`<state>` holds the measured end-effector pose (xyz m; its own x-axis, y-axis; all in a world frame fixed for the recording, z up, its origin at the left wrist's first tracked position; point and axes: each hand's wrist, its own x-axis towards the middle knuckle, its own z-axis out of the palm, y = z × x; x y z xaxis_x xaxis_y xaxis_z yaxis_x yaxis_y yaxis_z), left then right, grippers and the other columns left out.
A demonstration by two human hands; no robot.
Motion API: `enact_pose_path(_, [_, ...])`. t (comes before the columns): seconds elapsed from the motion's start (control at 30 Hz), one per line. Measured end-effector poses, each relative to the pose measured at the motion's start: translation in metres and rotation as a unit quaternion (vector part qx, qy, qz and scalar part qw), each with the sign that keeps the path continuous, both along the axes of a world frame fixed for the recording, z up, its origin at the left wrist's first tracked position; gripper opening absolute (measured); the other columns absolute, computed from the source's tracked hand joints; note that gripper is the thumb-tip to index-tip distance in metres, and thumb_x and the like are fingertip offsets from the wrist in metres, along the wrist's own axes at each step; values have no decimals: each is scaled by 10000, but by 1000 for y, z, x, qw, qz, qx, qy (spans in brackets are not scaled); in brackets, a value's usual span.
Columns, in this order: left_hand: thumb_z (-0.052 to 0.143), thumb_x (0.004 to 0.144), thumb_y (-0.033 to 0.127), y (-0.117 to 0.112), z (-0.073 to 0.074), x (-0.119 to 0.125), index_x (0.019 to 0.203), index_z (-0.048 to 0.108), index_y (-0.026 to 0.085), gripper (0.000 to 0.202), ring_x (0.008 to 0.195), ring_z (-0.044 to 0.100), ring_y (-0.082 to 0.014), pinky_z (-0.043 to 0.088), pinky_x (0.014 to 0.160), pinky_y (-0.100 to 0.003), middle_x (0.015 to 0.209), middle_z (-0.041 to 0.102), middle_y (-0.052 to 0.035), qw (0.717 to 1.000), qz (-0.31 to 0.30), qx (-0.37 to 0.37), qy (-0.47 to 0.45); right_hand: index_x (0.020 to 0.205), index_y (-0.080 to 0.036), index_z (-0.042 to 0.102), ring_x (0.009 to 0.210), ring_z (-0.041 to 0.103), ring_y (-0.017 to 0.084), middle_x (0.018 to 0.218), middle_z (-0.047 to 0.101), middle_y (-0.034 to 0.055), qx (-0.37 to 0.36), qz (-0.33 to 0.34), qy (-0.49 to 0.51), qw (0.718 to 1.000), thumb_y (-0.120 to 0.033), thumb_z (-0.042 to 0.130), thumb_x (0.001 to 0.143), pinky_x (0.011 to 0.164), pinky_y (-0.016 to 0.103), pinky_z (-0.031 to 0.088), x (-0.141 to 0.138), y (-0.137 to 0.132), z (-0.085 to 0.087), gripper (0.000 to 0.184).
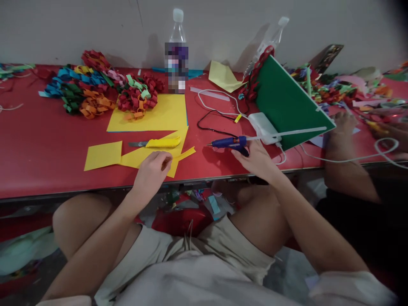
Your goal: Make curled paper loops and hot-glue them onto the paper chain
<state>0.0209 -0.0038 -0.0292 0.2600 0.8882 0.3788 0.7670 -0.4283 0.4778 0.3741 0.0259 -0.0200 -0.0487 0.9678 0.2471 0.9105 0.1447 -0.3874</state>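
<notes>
My left hand (153, 169) rests at the red table's (47, 144) front edge, fingers closed in a pinch on a narrow yellow paper strip (183, 154). The strip lies over cut yellow paper pieces (103, 155). A yellow-handled utility knife (159, 143) lies just beyond that hand. My right hand (256, 158) is closed around the grip of a blue hot glue gun (228, 142), whose nozzle points left. A white glue stick (287, 133) sticks out of its back toward a green board (287, 102).
A large yellow sheet (165, 112), a pile of curled coloured paper strips (95, 89) and two plastic bottles (177, 51) stand at the back. A white power adapter (264, 125) with cables lies mid-table. Another person's hand (342, 123) rests at the right.
</notes>
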Motion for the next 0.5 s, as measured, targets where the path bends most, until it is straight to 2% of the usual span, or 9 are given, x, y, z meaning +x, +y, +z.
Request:
enact_pose_path(0.1, [550,944,119,0,-3,3,1015,668,156,143,914,638,-210,513,842,-338,954,682,-69,1000,-16,15,-6,1005,-151,724,823,679,274,886,728,123,-83,36,28,996,-449,663,849,762,397,552,-2,17,2,341])
enact_pose_path(0.17, [542,951,108,0,-5,4,1067,687,146,190,944,637,-204,515,872,-330,980,683,-73,999,-27,28,-2,1020,-158,748,759,686,244,836,746,91,-117,44,63,990,-464,659,865,705,351,541,-6,15,3,354])
enact_pose_path(0.37, [583,934,110,-2,-6,4,1097,742,151,231,887,615,-189,524,802,-295,930,650,-62,998,-15,51,27,1022,-163,757,784,695,227,854,758,56,-56,58,138,987,-461,656,889,706,315,527,-26,-24,19,341])
enact_pose_path(0.5, [564,943,115,-4,-4,3,1168,732,152,283,892,591,-194,532,831,-313,940,614,-72,998,-22,33,56,960,-176,746,741,681,221,812,743,57,-68,106,143,982,-448,593,937,661,306,510,-49,-48,29,313])
